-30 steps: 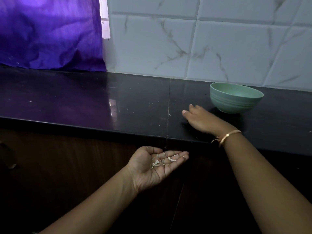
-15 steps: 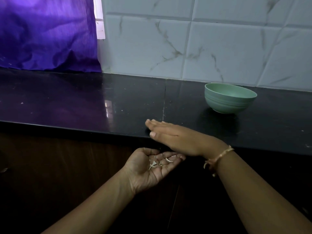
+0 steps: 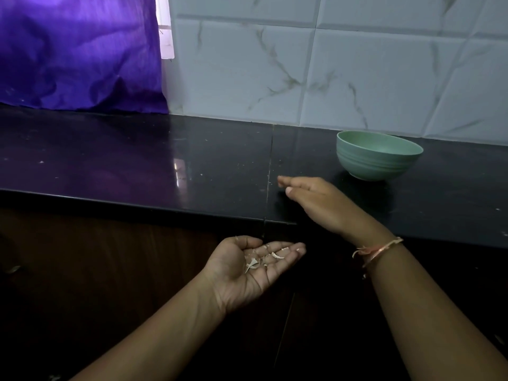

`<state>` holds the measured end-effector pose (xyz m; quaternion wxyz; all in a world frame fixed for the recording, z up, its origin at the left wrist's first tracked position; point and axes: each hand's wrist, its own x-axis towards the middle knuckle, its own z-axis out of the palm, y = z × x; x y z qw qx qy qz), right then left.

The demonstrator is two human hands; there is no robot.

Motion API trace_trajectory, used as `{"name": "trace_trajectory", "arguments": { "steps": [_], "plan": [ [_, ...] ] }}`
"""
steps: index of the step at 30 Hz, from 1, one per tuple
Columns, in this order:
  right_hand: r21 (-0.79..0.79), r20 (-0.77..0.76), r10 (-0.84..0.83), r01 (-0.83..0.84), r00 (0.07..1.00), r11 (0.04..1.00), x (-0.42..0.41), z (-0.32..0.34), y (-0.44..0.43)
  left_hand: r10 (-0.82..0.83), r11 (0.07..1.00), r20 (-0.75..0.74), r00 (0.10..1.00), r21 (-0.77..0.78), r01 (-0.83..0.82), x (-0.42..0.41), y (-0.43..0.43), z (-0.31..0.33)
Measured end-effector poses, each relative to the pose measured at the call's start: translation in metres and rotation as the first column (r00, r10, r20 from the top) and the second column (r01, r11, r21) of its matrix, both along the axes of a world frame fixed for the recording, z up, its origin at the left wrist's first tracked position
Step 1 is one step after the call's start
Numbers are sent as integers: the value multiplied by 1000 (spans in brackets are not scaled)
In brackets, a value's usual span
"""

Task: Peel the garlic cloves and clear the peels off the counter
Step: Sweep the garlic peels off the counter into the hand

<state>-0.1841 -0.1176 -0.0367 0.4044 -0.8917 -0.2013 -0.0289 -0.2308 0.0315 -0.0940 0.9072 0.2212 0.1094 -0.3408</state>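
Two hands were in view at the front edge of the black bench (image 3: 137,166). We recorded the left hand (image 3: 247,268) palm up, just below and in front of that edge, against the dark wooden cabinet front (image 3: 96,270). Its fingers (image 3: 286,250) lay side by side, slightly cupped, and gripped nothing. A small scatter of pale garlic peels (image 3: 261,259) rested loose on the palm and finger bases.

We recorded the right hand (image 3: 316,204) over the bench, near the edge, above and to the right of the left hand. It was turned on its side, with straight fingers (image 3: 298,184) pressed together and pointing left. We could not tell whether it touched the surface. A thin bracelet (image 3: 382,248) circled the right wrist.

A green bowl (image 3: 379,158) stood upright on the bench behind the right hand, apart from it, near the tiled wall (image 3: 302,72). Its contents were hidden from this angle. A purple cloth (image 3: 77,50) hung at the rear left.
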Motion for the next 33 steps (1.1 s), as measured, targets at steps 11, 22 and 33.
{"name": "trace_trajectory", "arguments": {
  "steps": [11,22,33],
  "plan": [
    [550,-12,221,-178,975,816,-71,-38,40,115,992,67,991,45,-118,-17,2,-4],
    [747,-180,297,-66,938,661,-76,-107,145,357,919,-30,934,191,-345,-51,111,-60],
    [692,-666,581,95,469,716,-109,-199,288,605,675,-116,787,599,-431,-132,256,-132]
  ]
}}
